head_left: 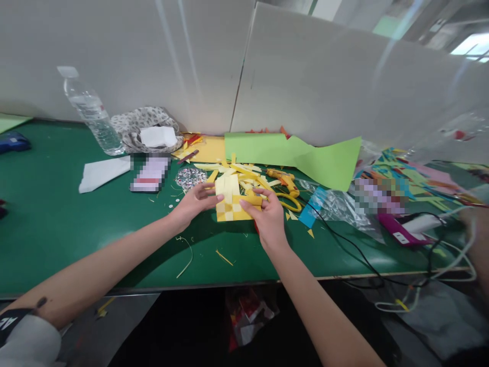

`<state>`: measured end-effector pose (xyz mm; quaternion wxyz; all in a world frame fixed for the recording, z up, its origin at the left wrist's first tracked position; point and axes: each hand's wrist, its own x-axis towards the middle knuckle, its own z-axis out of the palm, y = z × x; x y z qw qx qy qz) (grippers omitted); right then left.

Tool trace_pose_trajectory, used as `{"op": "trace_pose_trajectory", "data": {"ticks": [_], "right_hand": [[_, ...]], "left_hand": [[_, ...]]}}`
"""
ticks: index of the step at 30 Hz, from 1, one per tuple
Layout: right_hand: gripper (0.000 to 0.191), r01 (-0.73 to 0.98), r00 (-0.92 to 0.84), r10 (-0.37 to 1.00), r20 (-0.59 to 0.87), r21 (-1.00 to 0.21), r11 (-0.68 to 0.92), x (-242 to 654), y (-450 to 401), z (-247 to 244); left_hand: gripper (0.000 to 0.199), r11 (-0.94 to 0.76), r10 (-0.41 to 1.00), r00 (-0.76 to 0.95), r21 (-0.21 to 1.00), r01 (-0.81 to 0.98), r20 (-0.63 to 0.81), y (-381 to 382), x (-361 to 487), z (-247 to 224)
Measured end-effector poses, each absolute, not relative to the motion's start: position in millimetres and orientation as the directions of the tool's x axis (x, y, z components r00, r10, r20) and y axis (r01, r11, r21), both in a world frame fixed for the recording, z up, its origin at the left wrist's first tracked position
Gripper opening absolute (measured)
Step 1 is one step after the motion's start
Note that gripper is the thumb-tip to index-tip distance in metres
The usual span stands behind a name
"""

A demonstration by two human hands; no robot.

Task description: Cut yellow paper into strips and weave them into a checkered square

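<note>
Between both hands is a woven piece of yellow and pale-yellow strips, with a checker pattern along its lower part. My left hand pinches its left edge between thumb and fingers. On the right side, my right hand grips the piece, its thumb pressed on a darker yellow strip. Loose yellow strips lie in a heap just behind the piece. A yellow glue gun rests to the right of the heap, beside a curved yellow handle. Something red shows partly beneath my right hand.
A phone, a bag of small round pieces and a water bottle stand or lie left. Behind is a green sheet. Rightward are clear plastic, a magenta-and-white tool, cables and a blurred other person's arm.
</note>
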<state>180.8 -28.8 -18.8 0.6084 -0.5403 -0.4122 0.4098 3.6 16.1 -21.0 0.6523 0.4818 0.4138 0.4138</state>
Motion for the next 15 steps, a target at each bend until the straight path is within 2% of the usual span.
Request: {"op": "trace_pose_trajectory", "data": {"ticks": [4, 10, 15], "right_hand": [[0.052, -0.113, 0.357, 0.933, 0.043, -0.990, 0.089, 170.5, -30.0, -22.0], [0.054, -0.051, 0.193, 0.981, -0.018, -0.999, -0.008, 160.3, -32.5, -24.9], [0.055, -0.017, 0.115, 0.991, -0.074, -0.997, -0.072, 163.3, -29.7, -19.8]], "left_hand": [[0.042, 0.267, 0.868, 0.440, 0.963, -0.026, -0.229, 12.4, 4.2, -24.8], [0.031, 0.263, 0.885, 0.425, 0.958, -0.118, -0.191, 15.8, 2.7, -29.9], [0.030, 0.268, 0.870, 0.449, 0.960, -0.079, -0.205, 17.5, 2.1, -31.3]]}}
